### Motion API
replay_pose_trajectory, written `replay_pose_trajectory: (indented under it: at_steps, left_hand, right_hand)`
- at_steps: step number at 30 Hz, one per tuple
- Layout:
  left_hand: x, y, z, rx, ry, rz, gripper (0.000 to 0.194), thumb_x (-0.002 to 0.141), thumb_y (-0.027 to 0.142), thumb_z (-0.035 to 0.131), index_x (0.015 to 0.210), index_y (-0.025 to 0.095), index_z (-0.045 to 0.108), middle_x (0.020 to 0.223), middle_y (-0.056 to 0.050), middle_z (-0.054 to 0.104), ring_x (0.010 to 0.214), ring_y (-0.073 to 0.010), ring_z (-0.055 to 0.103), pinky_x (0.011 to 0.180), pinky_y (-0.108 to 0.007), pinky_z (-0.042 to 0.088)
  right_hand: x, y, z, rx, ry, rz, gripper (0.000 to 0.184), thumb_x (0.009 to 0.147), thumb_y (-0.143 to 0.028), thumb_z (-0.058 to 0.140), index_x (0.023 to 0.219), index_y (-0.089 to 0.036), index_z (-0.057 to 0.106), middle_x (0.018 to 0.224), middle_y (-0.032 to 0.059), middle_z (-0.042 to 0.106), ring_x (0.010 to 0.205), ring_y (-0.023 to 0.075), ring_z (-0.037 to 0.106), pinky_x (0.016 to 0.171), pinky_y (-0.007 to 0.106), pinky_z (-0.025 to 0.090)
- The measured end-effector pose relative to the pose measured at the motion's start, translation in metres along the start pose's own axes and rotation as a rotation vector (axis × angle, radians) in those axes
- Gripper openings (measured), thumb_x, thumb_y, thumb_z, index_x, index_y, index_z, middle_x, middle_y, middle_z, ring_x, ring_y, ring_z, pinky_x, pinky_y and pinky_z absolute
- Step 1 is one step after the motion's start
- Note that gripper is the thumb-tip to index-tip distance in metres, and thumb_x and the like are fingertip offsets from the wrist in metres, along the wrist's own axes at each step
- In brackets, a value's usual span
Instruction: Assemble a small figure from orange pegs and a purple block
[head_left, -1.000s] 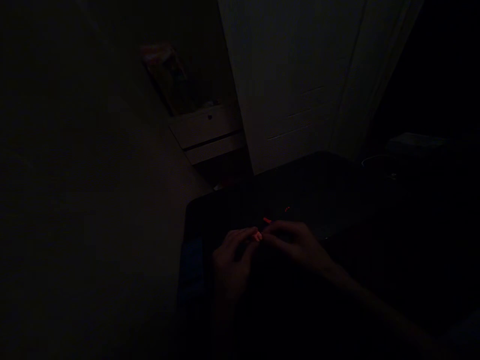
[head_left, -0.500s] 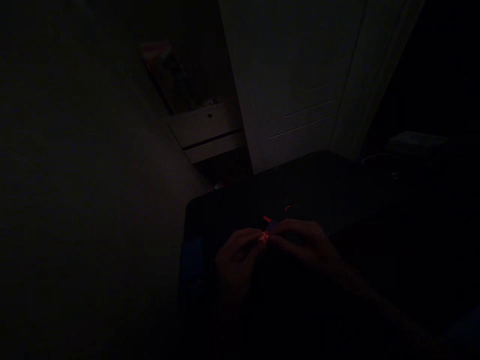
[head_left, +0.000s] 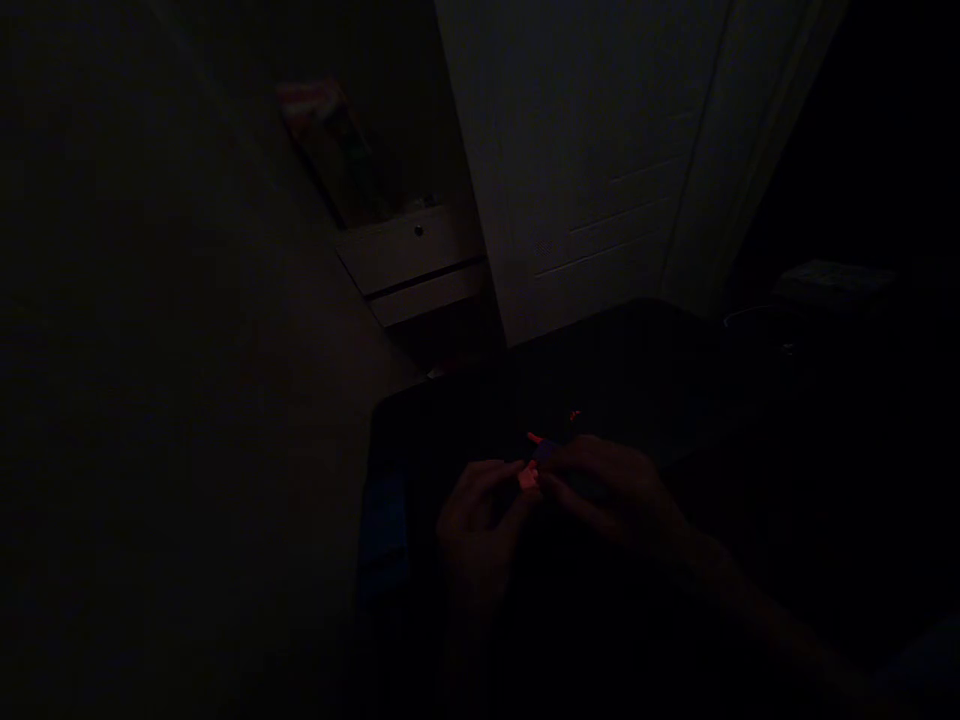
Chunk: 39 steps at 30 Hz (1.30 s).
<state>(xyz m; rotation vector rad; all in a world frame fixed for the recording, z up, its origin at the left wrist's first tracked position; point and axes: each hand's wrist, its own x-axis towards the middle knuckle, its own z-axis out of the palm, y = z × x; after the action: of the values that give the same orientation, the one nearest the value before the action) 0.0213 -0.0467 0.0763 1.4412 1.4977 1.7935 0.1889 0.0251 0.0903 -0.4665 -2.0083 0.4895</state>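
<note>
The scene is very dark. My left hand [head_left: 484,510] pinches a small, pale piece lit red [head_left: 529,477] between thumb and fingers. My right hand [head_left: 611,485] comes in from the right, its thumb and fingertips closed at the other side of that piece; what they grip is too dark to name. Just beyond the fingertips lies a dim purplish object [head_left: 545,451], with a thin glowing red tip [head_left: 533,437] beside it. Farther back on the dark table [head_left: 480,400] are tiny red specks [head_left: 574,415].
A blue object [head_left: 385,530] lies at the table's left edge. Beyond the table stand a drawer unit [head_left: 420,265] with a colourful item [head_left: 322,125] on top and a pale door [head_left: 577,180]. At the right are a box-like thing [head_left: 836,280] and a thin cable [head_left: 746,313].
More of the red-lit piece shows between my fingertips. My left hand has shifted slightly right, and the purplish object is a little more visible.
</note>
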Motion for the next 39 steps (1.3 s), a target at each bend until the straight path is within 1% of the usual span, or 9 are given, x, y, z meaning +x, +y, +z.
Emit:
replay_pose_trajectory:
  at_steps: [3, 7, 12, 15, 22, 25, 28, 31, 39]
  left_hand:
    - [0.000, -0.002, -0.002, -0.037, -0.060, 0.008, 0.013, 0.080, 0.025, 0.084, 0.093, 0.024, 0.081, 0.099, -0.004, 0.077, 0.093, -0.0183, 0.074, 0.081, -0.027, 0.061]
    - [0.000, -0.004, -0.004, -0.071, -0.108, -0.024, 0.014, 0.079, 0.022, 0.085, 0.092, 0.024, 0.081, 0.096, -0.004, 0.079, 0.089, -0.0191, 0.075, 0.081, -0.029, 0.062]
    - [0.001, -0.006, -0.005, -0.106, -0.146, 0.060, 0.018, 0.077, 0.017, 0.085, 0.093, 0.025, 0.082, 0.094, -0.002, 0.080, 0.086, -0.0175, 0.076, 0.079, -0.027, 0.062]
    - [0.000, -0.007, -0.006, -0.130, -0.157, 0.065, 0.021, 0.077, 0.015, 0.085, 0.095, 0.026, 0.082, 0.095, -0.002, 0.080, 0.088, -0.0172, 0.076, 0.080, -0.026, 0.062]
    - [0.001, -0.001, -0.003, -0.147, -0.134, 0.036, 0.017, 0.076, 0.017, 0.086, 0.092, 0.023, 0.081, 0.095, -0.003, 0.080, 0.088, -0.0181, 0.076, 0.082, -0.027, 0.062]
    - [0.000, -0.002, -0.003, -0.151, -0.144, 0.027, 0.020, 0.078, 0.018, 0.085, 0.097, 0.024, 0.080, 0.098, -0.004, 0.079, 0.091, -0.0181, 0.076, 0.082, -0.027, 0.061]
    - [0.000, -0.005, -0.003, -0.110, -0.192, 0.075, 0.023, 0.083, 0.017, 0.080, 0.104, 0.027, 0.080, 0.104, -0.004, 0.077, 0.094, -0.0175, 0.074, 0.083, -0.027, 0.061]
    - [0.002, -0.006, -0.003, -0.063, -0.222, 0.147, 0.022, 0.086, 0.015, 0.077, 0.103, 0.028, 0.081, 0.104, -0.003, 0.077, 0.094, -0.0165, 0.074, 0.082, -0.026, 0.060]
    - [0.006, 0.002, -0.004, -0.078, -0.194, 0.231, 0.018, 0.081, 0.013, 0.081, 0.095, 0.024, 0.079, 0.093, -0.003, 0.079, 0.086, -0.0168, 0.075, 0.080, -0.028, 0.061]
  right_hand:
    - [0.000, 0.002, -0.002, 0.036, -0.032, -0.003, 0.008, 0.095, -0.015, 0.066, 0.100, -0.021, 0.069, 0.090, 0.0035, 0.076, 0.081, 0.0168, 0.073, 0.078, 0.029, 0.057]
    - [0.000, 0.003, -0.006, 0.032, -0.084, 0.002, 0.008, 0.095, -0.016, 0.066, 0.102, -0.020, 0.069, 0.094, 0.0047, 0.076, 0.085, 0.0180, 0.073, 0.078, 0.029, 0.056]
    - [-0.001, 0.002, -0.009, 0.009, -0.143, -0.069, 0.008, 0.097, -0.016, 0.063, 0.103, -0.020, 0.067, 0.094, 0.0049, 0.075, 0.084, 0.0166, 0.071, 0.076, 0.028, 0.054]
    - [-0.002, 0.003, -0.008, -0.071, -0.155, -0.105, 0.006, 0.098, -0.018, 0.062, 0.102, -0.020, 0.064, 0.094, 0.0054, 0.074, 0.082, 0.0174, 0.068, 0.074, 0.029, 0.053]
    - [-0.003, 0.003, -0.002, -0.169, -0.094, -0.118, 0.007, 0.095, -0.017, 0.061, 0.101, -0.021, 0.059, 0.090, 0.0052, 0.072, 0.080, 0.0189, 0.065, 0.070, 0.030, 0.053]
    - [-0.002, 0.002, 0.001, -0.178, -0.061, -0.132, 0.007, 0.095, -0.016, 0.059, 0.099, -0.021, 0.057, 0.086, 0.0048, 0.070, 0.077, 0.0184, 0.064, 0.070, 0.031, 0.054]
    - [-0.001, 0.002, 0.002, -0.176, -0.043, -0.137, 0.007, 0.095, -0.014, 0.057, 0.099, -0.021, 0.056, 0.084, 0.0040, 0.068, 0.074, 0.0177, 0.063, 0.067, 0.030, 0.053]
    - [0.000, 0.002, 0.003, -0.175, -0.034, -0.132, 0.009, 0.095, -0.013, 0.056, 0.099, -0.021, 0.055, 0.084, 0.0038, 0.068, 0.073, 0.0175, 0.064, 0.065, 0.029, 0.052]
    - [-0.006, -0.005, 0.007, 0.023, -0.005, 0.023, 0.007, 0.094, -0.016, 0.060, 0.095, -0.022, 0.058, 0.085, 0.0000, 0.070, 0.074, 0.0146, 0.067, 0.069, 0.027, 0.052]
